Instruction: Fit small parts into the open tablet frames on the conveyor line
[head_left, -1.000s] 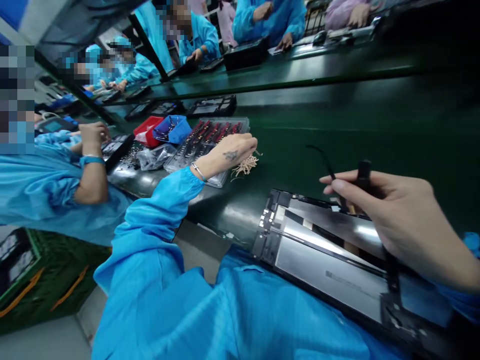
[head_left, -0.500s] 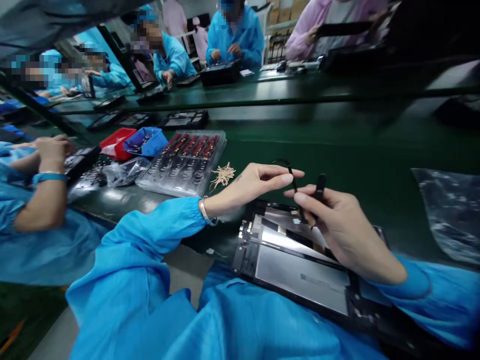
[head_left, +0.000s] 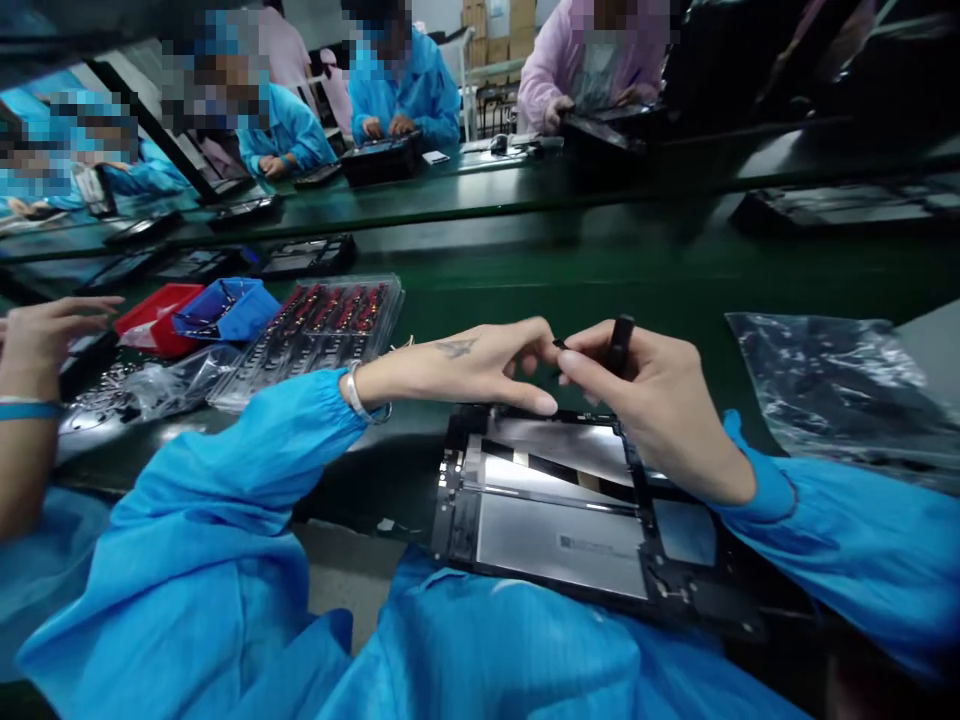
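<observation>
My right hand (head_left: 645,400) is closed, with a black tool (head_left: 621,342) standing up between its fingers; the kind is unclear. At its thumb and index tips is the end of a thin black strip (head_left: 559,345). My left hand (head_left: 480,365) reaches in from the left, its curled fingers close to that strip and its thumb stretched out apart. Below both hands lies an opened tablet-like device (head_left: 559,520), with a large silver battery (head_left: 562,545) and a dark frame. Its upper right part is partly hidden by my right hand.
To the left are a clear tray (head_left: 315,330) of small parts, a blue bin (head_left: 229,310), a red bin (head_left: 157,318) and a plastic bag (head_left: 184,380). Another clear bag (head_left: 832,380) lies right. A co-worker's hand (head_left: 45,340) is at far left; other people work across the green bench.
My view has swung right. The left thumb has come away from the black strip, and the left fingers are nearer my right fingertips. My right hand has moved off the device's middle.
</observation>
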